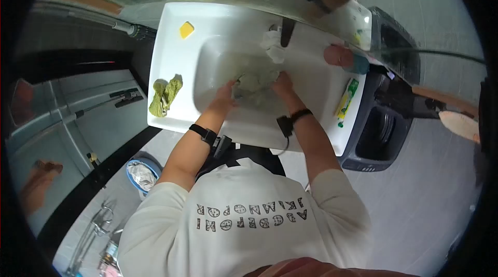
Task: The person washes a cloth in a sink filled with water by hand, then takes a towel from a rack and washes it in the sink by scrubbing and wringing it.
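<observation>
A pale wet cloth (253, 82) lies in cloudy water in the white sink basin (205, 69), partly under the surface. My left hand (226, 93) is closed on its left edge, with the fingertips partly hidden by the water and cloth. At the opposite edge, my right hand (282, 85) grips the same cloth, fingers curled inward. Just behind it, another white cloth (273, 46) hangs at the dark faucet (288, 30). Beyond the basin, a yellow block that looks like soap (186, 29) sits on the sink's rim.
A green crumpled cloth (166, 96) rests on the left rim. On the right rim are a green and yellow tube (347, 98) and a pink-and-blue container (353, 60). A dark bin (373, 139) stands at the right; a blue bucket (132, 178) with white fabric is on the floor.
</observation>
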